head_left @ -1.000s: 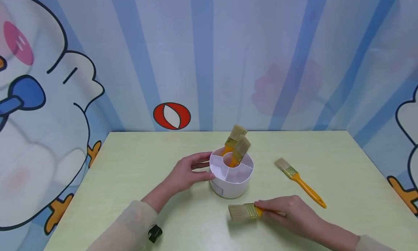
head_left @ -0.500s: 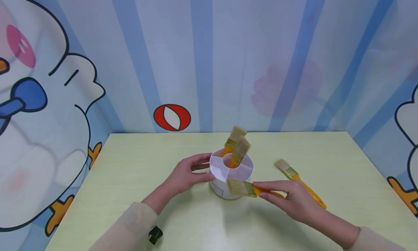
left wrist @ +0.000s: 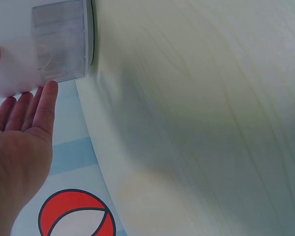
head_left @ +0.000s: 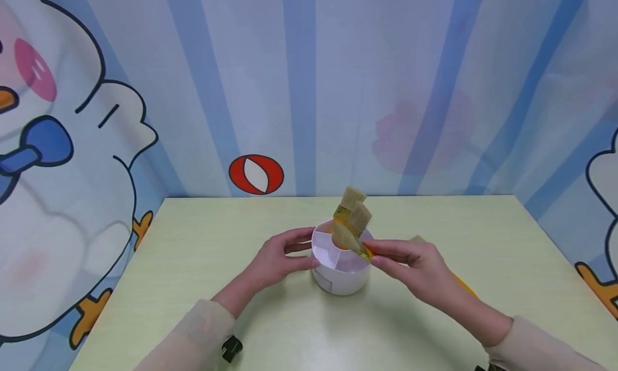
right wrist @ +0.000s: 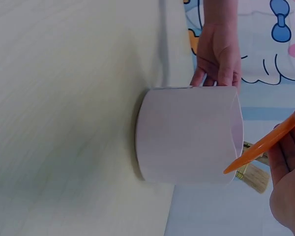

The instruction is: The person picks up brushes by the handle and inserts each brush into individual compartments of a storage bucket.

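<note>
A white round organizer (head_left: pixel 340 280) with several compartments stands upright on the table. My left hand (head_left: pixel 277 258) holds its left side, thumb at the front and fingers further back; the left wrist view shows those fingertips at its wall. Two paintbrushes with yellow-orange handles stand in it bristles up, one (head_left: pixel 354 195) behind the other (head_left: pixel 360 218). My right hand (head_left: pixel 425 269) pinches a third paintbrush (head_left: pixel 345 237) near its ferrule, bristles overlapping the organizer. In the right wrist view, that brush's orange handle (right wrist: pixel 263 145) slants with its tip right at the organizer's rim.
Another paintbrush (head_left: pixel 465 285) lies on the table to the right, mostly hidden behind my right hand. The pale table (head_left: pixel 217 221) ends at a blue striped cartoon curtain (head_left: pixel 333 92). A small black object (head_left: pixel 232 348) shows by the left sleeve.
My right hand has lifted the paintbrush from in front of the organizer, up to its right rim, and turned it bristles upward. The left hand and organizer have stayed put.
</note>
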Tool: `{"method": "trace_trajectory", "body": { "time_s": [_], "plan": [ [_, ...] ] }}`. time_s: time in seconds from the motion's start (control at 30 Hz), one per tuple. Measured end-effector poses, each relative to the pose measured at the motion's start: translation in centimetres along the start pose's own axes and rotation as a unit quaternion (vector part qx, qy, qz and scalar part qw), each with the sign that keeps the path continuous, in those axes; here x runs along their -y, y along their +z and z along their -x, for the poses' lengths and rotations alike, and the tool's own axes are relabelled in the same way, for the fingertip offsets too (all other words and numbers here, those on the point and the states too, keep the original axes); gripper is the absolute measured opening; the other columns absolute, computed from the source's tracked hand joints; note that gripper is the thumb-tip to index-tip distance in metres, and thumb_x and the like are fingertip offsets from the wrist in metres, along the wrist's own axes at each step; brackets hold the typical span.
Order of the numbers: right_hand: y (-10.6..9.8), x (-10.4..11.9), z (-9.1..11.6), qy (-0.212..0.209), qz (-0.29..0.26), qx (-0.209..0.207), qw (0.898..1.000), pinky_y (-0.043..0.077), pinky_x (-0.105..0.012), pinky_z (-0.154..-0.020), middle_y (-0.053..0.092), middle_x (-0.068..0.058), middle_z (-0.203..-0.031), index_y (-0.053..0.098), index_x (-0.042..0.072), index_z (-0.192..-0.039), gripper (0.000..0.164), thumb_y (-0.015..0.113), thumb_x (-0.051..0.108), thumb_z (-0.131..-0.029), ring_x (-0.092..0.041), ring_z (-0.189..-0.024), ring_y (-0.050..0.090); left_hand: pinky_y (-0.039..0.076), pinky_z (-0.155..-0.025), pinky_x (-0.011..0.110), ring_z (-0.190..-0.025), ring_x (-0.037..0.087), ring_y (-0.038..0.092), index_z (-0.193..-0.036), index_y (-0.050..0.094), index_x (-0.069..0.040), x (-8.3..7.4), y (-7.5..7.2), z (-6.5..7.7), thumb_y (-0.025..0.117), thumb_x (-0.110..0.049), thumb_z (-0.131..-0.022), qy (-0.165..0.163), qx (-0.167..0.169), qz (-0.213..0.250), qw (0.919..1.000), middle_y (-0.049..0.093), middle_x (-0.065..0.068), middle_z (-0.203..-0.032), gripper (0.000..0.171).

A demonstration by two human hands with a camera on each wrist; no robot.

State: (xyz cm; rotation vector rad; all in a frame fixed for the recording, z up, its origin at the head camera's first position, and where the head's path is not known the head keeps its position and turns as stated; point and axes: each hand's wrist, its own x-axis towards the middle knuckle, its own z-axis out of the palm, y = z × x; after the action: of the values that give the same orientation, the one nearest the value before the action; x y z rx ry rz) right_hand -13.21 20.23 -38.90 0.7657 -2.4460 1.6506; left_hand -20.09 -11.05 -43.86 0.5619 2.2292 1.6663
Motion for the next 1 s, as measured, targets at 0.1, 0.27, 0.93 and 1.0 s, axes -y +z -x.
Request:
{"method": "trace_trajectory", "body": {
  "time_s": [0.1,0.27,0.93,1.0],
  "plan": [
    [0.3,0.2,-0.5,0.021,-0.021,-0.009,1.000,0.065,-0.027,-0.079,0.078,-0.012,-0.122,0.076,0.001,-0.130,0.032,0.076,0.003,-0.098,-0.008,-0.104,0.077,0.058,-0.106,0.041,-0.140,0.032,0.060,-0.157,0.054,-0.014,0.0,0.0,0.0,0.086,-0.018,-0.094,0.000,0.000,-0.001,1.0000,0.058,0.008,-0.156,0.071],
    [0.6,0.4,-1.4,0.055,-0.047,-0.026,0.997,0.065,-0.029,-0.077,0.079,-0.010,-0.122,0.075,0.002,-0.132,0.034,0.078,0.008,-0.098,-0.020,-0.104,0.079,0.058,-0.105,0.042,-0.140,0.032,0.060,-0.157,0.054,-0.016,0.0,0.1,0.0,0.086,-0.021,-0.094,-0.005,-0.001,-0.005,1.0000,0.058,0.008,-0.156,0.072],
    [2.3,0.6,-3.4,0.065,-0.091,-0.073,0.991,0.062,-0.026,-0.092,0.075,-0.018,-0.128,0.072,0.000,-0.135,0.035,0.074,0.006,-0.100,-0.010,-0.108,0.076,0.059,-0.105,0.041,-0.140,0.032,0.060,-0.157,0.055,-0.017,0.3,0.1,0.0,0.086,-0.021,-0.094,-0.010,-0.005,-0.003,0.9999,0.059,0.007,-0.155,0.071],
    [2.5,0.5,-3.5,0.068,-0.094,-0.074,0.991,0.062,-0.026,-0.093,0.076,-0.016,-0.128,0.072,0.000,-0.135,0.036,0.075,0.007,-0.100,-0.010,-0.109,0.076,0.059,-0.105,0.041,-0.140,0.032,0.060,-0.157,0.055,-0.016,0.4,0.1,0.0,0.086,-0.021,-0.094,-0.009,-0.005,-0.002,0.9999,0.059,0.007,-0.155,0.071]
  ]
}}
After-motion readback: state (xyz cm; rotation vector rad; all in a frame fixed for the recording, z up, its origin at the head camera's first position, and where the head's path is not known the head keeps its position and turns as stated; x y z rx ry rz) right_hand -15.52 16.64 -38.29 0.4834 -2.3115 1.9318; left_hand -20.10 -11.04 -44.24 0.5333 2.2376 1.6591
